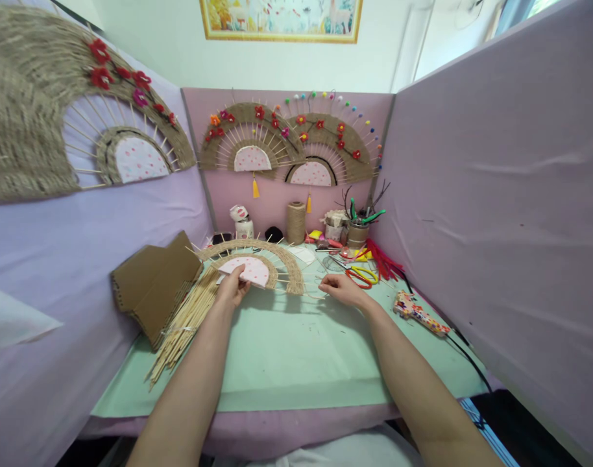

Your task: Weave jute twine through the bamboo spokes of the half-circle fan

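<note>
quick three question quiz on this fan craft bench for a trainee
1. True or false: the left hand grips the half-made fan by its pink centre.
2. On which side of the right hand does the glue gun lie? A left, B right, C behind the wrist.
3. How many finished fans hang on the pink back panel?

Key: 1 true; 2 B; 3 two.
</note>
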A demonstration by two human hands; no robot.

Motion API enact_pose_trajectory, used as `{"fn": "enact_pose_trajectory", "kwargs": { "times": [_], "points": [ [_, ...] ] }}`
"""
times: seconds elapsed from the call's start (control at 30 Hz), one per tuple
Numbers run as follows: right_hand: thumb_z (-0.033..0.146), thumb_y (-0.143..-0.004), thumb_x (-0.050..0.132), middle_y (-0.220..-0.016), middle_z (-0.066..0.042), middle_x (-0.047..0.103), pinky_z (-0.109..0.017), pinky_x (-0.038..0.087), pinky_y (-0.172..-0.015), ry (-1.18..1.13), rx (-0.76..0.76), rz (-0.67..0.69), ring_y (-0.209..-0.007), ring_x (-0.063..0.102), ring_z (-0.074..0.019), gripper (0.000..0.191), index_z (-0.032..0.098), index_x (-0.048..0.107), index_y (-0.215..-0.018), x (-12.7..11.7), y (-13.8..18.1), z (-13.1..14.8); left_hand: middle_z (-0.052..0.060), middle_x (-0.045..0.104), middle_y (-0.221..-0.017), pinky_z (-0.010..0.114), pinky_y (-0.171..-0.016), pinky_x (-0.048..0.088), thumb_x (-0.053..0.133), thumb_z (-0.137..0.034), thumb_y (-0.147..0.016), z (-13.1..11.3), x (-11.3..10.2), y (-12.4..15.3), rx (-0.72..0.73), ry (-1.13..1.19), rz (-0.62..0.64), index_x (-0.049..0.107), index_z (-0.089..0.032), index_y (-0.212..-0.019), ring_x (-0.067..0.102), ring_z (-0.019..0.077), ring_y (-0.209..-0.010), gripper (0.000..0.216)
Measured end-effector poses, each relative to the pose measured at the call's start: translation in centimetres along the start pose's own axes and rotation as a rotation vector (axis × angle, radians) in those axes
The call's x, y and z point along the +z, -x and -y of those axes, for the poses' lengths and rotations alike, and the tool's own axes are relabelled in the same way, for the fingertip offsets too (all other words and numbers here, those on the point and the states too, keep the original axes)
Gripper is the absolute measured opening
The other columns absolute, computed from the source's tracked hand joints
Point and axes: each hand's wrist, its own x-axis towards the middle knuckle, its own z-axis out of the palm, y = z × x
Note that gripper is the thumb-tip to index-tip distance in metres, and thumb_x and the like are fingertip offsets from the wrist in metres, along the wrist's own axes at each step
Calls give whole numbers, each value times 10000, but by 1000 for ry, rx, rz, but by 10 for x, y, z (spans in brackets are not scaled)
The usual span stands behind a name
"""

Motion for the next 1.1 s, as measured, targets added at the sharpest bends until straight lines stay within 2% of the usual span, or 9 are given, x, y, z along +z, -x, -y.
{"fn": "enact_pose_trajectory", "kwargs": {
  "times": [0.13, 0.23, 0.43, 0.6, 0.83, 1.1],
  "points": [
    [340, -818, 464, -607, 33, 539, -223, 333, -531, -28, -23, -3, -547, 446, -110, 218, 177, 567, -919, 0, 0, -2, 10, 601, -580, 126, -351, 450, 632, -155, -767, 0, -1, -1, 12, 9, -5, 586, -128, -779, 532, 63, -398, 55],
    [340, -830, 457, -600, 44, 518, -219, 324, -533, -49, -31, -27, -549, 439, -109, 216, 188, 531, -964, 2, -2, -5, 8, 606, -585, 133, -352, 458, 637, -150, -763, 1, -1, -1, 9, -8, 3, 586, -130, -795, 545, 71, -410, 63],
    [424, -820, 504, -548, 57, 425, -230, 288, -522, -30, -81, -147, -522, 369, -105, 237, 193, 551, -842, 7, -4, -6, 27, 625, -586, 128, -330, 441, 628, -136, -769, 2, 2, 2, -59, -45, 55, 592, -114, -794, 546, 74, -398, 49],
    [462, -808, 518, -588, 30, 461, -238, 298, -510, -78, -103, -217, -536, 380, -110, 277, 188, 551, -777, 7, -4, -1, 31, 632, -584, 121, -329, 438, 622, -139, -777, 1, 2, 3, -91, -52, 70, 588, -115, -805, 549, 73, -395, 50],
    [458, -760, 587, -626, 23, 492, -233, 328, -511, -222, -92, -183, -555, 418, -107, 276, 185, 543, -762, 3, -2, 5, 19, 623, -573, 116, -330, 436, 617, -145, -784, 0, 0, 0, -69, -38, 37, 582, -110, -832, 541, 67, -385, 68],
    [396, -751, 574, -627, 25, 496, -243, 338, -530, -214, -44, -180, -561, 439, -112, 214, 184, 545, -748, 3, -5, 0, 0, 603, -543, 116, -323, 432, 612, -132, -785, -3, 1, 3, -80, -11, 30, 570, -129, -793, 531, 64, -374, 43]
  ]
}}
